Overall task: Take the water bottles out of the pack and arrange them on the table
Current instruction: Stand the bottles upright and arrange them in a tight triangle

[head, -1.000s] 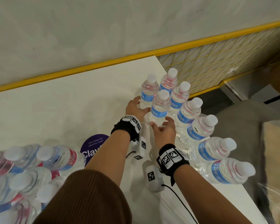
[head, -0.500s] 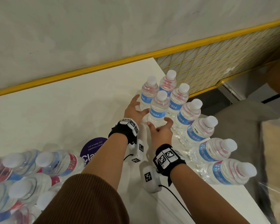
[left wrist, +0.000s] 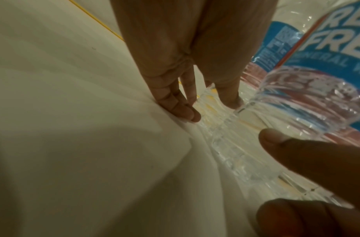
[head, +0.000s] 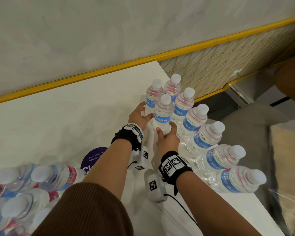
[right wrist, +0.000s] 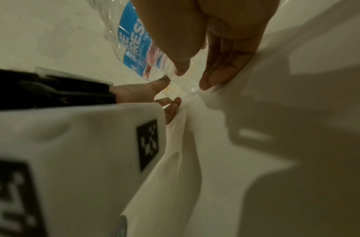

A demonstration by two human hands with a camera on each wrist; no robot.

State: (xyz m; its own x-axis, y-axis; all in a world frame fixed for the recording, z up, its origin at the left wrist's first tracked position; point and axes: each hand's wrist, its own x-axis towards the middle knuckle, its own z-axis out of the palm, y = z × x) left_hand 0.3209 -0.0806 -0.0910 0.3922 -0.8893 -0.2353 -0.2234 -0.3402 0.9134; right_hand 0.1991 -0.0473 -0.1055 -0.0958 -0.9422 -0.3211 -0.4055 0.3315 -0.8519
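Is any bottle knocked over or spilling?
No. The bottles by the table's right edge all stand upright with caps on, and no water shows. The left hand and right hand flank one bottle.

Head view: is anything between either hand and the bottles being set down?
Nothing visible. The left hand is at the far bottle, the right hand at the near bottle, both low on the bodies.

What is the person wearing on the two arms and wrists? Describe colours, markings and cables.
Each wrist carries a black strap: the left wrist band and the right wrist band both bear white tiles with black square-pattern markers. A white camera box with the same markers hangs below each wrist, trailing a thin black cable. A brown ribbed sleeve covers the left upper arm.
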